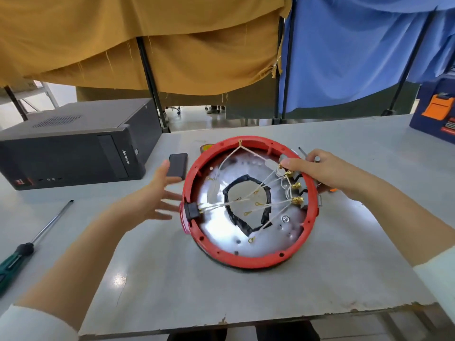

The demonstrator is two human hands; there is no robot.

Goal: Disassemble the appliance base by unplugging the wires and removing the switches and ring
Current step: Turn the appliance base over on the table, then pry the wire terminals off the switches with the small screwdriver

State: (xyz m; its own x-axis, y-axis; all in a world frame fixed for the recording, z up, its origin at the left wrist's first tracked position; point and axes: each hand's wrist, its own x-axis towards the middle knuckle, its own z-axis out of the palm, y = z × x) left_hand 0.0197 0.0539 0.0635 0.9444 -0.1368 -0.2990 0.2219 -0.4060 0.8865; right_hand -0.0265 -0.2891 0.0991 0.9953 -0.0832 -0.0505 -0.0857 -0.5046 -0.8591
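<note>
Head view: red appliance base lying inverted mid-surface, left hand released beside its rim, right hand pinching near the switches at its far-right rim; an unbraced pull might tear the wires.

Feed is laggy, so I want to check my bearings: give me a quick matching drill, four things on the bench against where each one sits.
Things:
1. screwdriver
2. computer case
3. small black box
4. right hand

Places:
A. at the red base's far right rim, by the switches
B. near left table edge
C. far left of the table
D. just left of the base, behind the left hand

Pairs: 1-B, 2-C, 3-D, 4-A
</note>
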